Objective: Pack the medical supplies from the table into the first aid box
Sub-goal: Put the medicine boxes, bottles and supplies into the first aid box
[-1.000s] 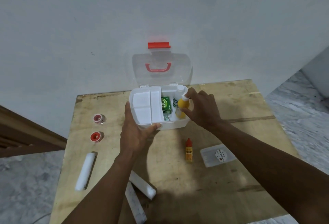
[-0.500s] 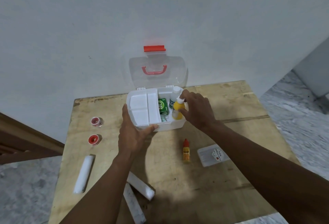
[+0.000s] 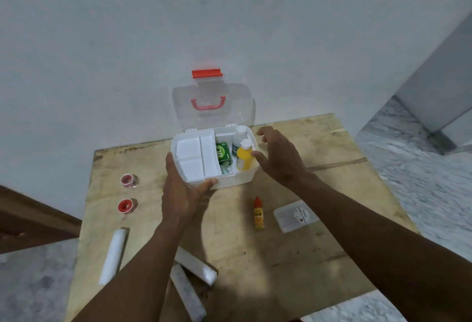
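Nearest you, two white oblong packs (image 3: 196,265) lie crossed at the front edge of the wooden table (image 3: 281,257), partly under your left forearm. To their left, a white roll (image 3: 113,255) lies lengthwise. Further in, right of centre: a small yellow dropper bottle with red cap (image 3: 258,213), lying flat, and just beside it a clear flat packet (image 3: 296,215). On the left side: two red-and-white tape rolls (image 3: 125,205), one behind the other, apart.

Your left hand (image 3: 182,188) grips the front left corner of the first aid box (image 3: 237,177), thumb along the front wall, fingers up the left side. Your right hand (image 3: 279,156) is open with fingers spread, just beside the box's right end; its thumb tip touches or nearly touches the yellow bottle (image 3: 244,155) — you cannot tell which from here.

Box contents: a white divided tray (image 3: 196,155) over the left half; in the right half, a green carton (image 3: 223,153), the yellow bottle upright with white cap, and a white bottle (image 3: 238,140) just behind it.

Farthest: the clear lid (image 3: 237,107) stands raised against the wall (image 3: 102,40), red handle (image 3: 207,104) and red latch (image 3: 207,73) on it.
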{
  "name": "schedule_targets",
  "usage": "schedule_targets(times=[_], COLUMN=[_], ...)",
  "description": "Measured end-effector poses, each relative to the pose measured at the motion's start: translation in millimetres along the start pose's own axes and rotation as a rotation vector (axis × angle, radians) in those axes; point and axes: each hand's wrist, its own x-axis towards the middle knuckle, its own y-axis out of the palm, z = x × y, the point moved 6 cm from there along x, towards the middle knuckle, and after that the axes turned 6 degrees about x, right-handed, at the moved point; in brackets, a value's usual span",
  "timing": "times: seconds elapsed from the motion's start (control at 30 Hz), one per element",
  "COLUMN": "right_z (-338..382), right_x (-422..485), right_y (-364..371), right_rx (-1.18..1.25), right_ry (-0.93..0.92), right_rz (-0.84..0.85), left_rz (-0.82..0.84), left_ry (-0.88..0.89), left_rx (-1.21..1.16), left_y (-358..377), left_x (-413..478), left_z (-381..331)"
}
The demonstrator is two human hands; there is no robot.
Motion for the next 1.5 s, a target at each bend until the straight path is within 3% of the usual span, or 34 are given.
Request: schedule_targets(times=[0.13,0.33,0.53,1.03,1.3,1.5], right_z=[-11.1,-48.6,-76.4,-72.6,1.8,41.3], right_x=[-25.4,-92.7,-137.1,-120.2,-77.0,-35.2], right_y=[-9.1,-5.3,-1.8,-3.9,-30.7,-37.1], right_rx=[-0.150,-0.365,-0.388,-0.180,-0.117,-0.319], right_ry=[0.099,0.398,0.498,0.344,0.142,0.115], right_rz=[-0.006,0.341,0.472,0.482,0.243,0.185], left_rz=[0.018,0.028,0.033,0.034,0.015,-0.001], left_ry=[0.007,0.018,-0.024,-0.030,-0.011,-0.018], left_rx=[0.016,0.033,0.076,0.074,0.018,0.015], left_y=[-1.4,-1.7,-1.4,-0.9,-3.4,-5.1], left_x=[0.5,-0.3,0.2,0.9,1.9,3.9], left_z=[2.3,0.0,3.1,1.7,4.9,7.6])
